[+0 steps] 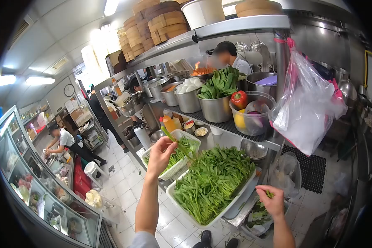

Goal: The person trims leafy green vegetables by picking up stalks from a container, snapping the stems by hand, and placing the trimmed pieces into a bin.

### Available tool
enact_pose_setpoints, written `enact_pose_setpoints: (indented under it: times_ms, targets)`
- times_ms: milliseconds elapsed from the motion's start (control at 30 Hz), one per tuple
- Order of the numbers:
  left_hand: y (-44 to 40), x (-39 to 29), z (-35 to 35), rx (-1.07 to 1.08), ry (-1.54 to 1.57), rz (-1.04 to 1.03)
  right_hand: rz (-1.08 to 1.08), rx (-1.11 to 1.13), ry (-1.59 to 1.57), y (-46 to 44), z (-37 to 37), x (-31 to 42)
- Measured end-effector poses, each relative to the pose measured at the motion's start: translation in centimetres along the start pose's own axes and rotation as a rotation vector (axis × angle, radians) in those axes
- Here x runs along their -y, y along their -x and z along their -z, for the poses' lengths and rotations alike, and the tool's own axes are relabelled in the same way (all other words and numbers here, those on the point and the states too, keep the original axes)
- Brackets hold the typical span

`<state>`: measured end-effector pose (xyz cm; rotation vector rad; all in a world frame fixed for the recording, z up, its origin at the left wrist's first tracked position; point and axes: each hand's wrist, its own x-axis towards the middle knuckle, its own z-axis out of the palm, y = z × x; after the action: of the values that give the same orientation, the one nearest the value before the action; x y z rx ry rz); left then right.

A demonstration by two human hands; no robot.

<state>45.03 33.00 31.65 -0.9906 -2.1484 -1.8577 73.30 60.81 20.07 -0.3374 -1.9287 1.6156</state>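
Note:
My left hand (161,153) pinches a long green vegetable stem (169,134) above the gap between two white baskets. A heap of leafy green vegetables (215,177) with thin stems fills the larger white basket (171,191) in front of me. Behind my left hand, the smaller white basket (165,175) holds more green stems. My right hand (272,199) is closed around small green vegetable pieces (269,194), to the right of the large basket. Under it, torn leaves (258,215) lie in a container whose shape is partly hidden.
A shelf holds steel pots (215,108), one full of leafy greens, and a clear tub (253,115) with peppers. A plastic bag (308,103) hangs from the post at right. Bamboo steamers (163,22) stand overhead. A glass-door fridge (41,182) stands left; other people work farther off.

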Motion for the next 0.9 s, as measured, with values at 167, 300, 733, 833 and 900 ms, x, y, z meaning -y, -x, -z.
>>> enact_pose_setpoints:
  times_ms: [167, 300, 733, 833, 900]
  targets:
    - [2.0, -1.8, -3.1, 0.107, 0.263, 0.082, 0.459, 0.088, 0.129, -2.7, -3.3, 4.7]
    - [4.9, -2.5, -8.4, 0.28, 0.37, 0.175, 0.632, 0.021, 0.263, -4.3, -6.7, 7.3]
    - [7.4, -5.3, -13.1, 0.627, -0.832, -0.771, 0.225, 0.303, 0.425, -3.6, -0.8, 4.1]
    - [7.7, -4.5, -14.5, 0.738, -0.762, -0.771, 0.181, 0.255, 0.532, -2.2, 0.4, 4.7]
    - [8.5, -4.5, -15.8, 0.776, -0.721, -0.717, 0.247, 0.207, 0.636, -1.4, 0.7, 4.2]
